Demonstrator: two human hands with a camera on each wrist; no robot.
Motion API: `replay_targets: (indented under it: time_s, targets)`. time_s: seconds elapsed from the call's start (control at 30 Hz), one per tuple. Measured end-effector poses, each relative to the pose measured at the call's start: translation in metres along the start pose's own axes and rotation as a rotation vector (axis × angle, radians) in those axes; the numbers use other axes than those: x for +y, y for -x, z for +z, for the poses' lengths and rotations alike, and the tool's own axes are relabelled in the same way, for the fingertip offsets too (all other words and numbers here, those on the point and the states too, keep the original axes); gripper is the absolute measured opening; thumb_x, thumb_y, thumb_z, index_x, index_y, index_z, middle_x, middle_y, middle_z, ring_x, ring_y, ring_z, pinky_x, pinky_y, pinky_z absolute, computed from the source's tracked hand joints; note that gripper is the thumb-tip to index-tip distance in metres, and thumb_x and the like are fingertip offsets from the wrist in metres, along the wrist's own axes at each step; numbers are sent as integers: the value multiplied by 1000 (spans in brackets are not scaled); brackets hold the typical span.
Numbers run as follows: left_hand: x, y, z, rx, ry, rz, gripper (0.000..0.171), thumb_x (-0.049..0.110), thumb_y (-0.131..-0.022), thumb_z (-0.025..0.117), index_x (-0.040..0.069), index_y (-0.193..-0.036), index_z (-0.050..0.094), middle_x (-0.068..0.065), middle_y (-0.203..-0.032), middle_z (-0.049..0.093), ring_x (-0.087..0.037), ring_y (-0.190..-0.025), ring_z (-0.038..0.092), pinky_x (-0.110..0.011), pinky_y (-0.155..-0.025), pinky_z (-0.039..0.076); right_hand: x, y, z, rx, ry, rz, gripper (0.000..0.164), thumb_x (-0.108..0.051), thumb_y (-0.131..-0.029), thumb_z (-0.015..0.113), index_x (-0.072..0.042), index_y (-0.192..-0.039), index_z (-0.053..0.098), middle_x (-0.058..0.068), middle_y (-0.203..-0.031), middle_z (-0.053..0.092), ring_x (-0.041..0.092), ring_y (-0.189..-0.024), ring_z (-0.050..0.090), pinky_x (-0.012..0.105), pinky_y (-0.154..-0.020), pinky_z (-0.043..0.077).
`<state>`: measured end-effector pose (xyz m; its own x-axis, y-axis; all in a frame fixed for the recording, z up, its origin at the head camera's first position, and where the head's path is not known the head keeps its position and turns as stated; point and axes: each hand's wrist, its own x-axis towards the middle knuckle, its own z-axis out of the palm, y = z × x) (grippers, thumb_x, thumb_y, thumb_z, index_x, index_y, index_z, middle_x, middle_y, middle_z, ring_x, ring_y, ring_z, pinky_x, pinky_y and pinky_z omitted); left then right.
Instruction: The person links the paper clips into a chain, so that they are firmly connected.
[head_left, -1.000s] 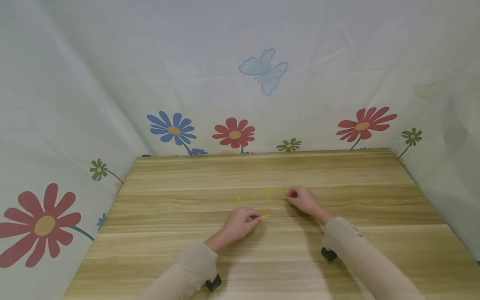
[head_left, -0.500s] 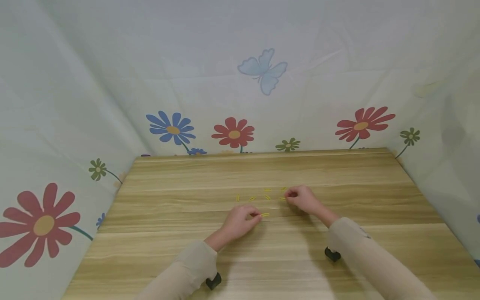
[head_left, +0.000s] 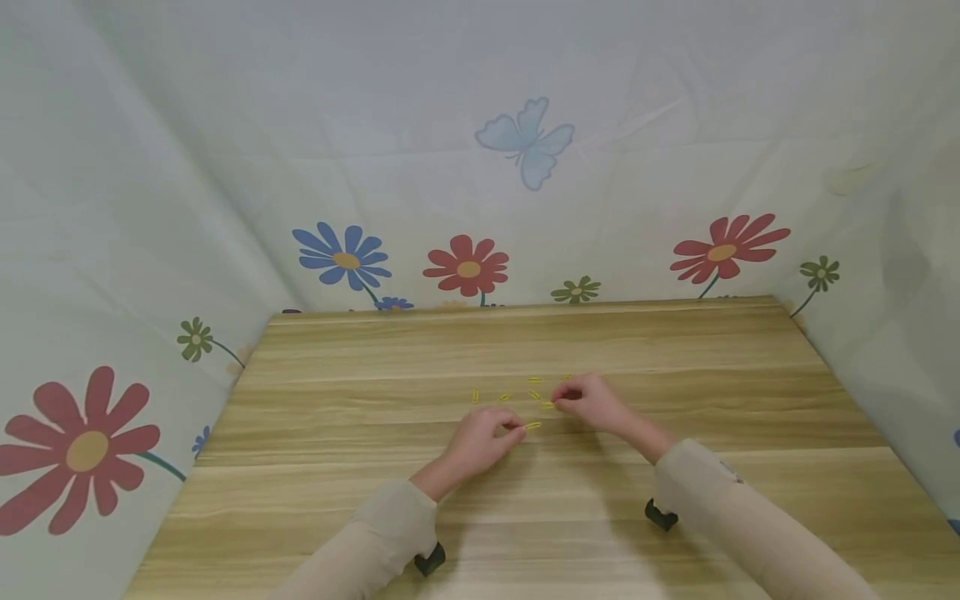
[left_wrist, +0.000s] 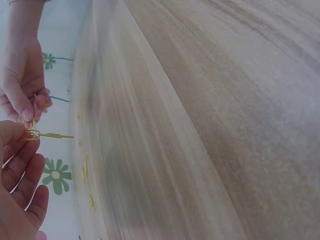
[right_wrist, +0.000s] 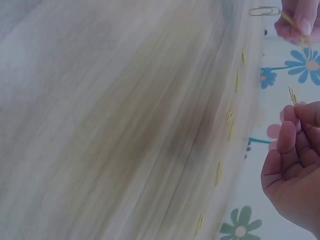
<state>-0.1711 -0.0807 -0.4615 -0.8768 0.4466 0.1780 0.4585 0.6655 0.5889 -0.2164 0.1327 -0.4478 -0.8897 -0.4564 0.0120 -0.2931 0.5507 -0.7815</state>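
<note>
In the head view my left hand (head_left: 487, 437) pinches yellow paper clips (head_left: 533, 426) between thumb and index finger. The left wrist view shows these paper clips (left_wrist: 56, 135) hooked together, one sticking out sideways. A single yellow paper clip (right_wrist: 292, 95) rises from the fingertips of my right hand (right_wrist: 295, 165), which pinches its end. Both hands are raised over the table, the right one slightly farther back, their fingertips a short gap apart. Loose paper clips, such as one (head_left: 535, 394) between the hands, lie just beyond them.
More yellow paper clips lie scattered on the wood-grain table (head_left: 337, 375), including one (head_left: 476, 396) at the left and one (head_left: 535, 380) toward the back. A white curtain (head_left: 375, 150) printed with flowers hangs behind the table and along its sides.
My right hand has moved left, bringing its paper clip close to those in my left hand. The left hand has risen very slightly in the head view, still pinching its clips.
</note>
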Motion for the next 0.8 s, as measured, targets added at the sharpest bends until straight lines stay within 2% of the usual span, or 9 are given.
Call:
replay_targets:
  time_s: [0.37,0.53,0.8]
  targets:
    - [0,-2,1,10,-23,30,13,22,-84,59,13,-86,67,1,-90,67,-12,-86,61,-28,-78,48,-10,3,6,-18,-60,-100,12,-4,-81,59,5,-86,65,11,-81,66,8,-69,57,19,-60,47]
    - [1,-2,1,32,-26,35,12,22,-83,60,13,-85,68,1,-89,68,-12,-85,61,-29,-77,48,-15,4,8,-30,-97,-107,10,-4,-80,60,3,-84,65,14,-82,66,8,-70,56,19,-62,47]
    - [3,-3,1,60,-43,44,10,21,-82,61,14,-82,68,2,-87,68,-11,-84,61,-29,-78,47,-18,5,11,-39,-102,-97,8,-4,-80,60,0,-82,65,11,-80,66,5,-67,54,19,-60,47]
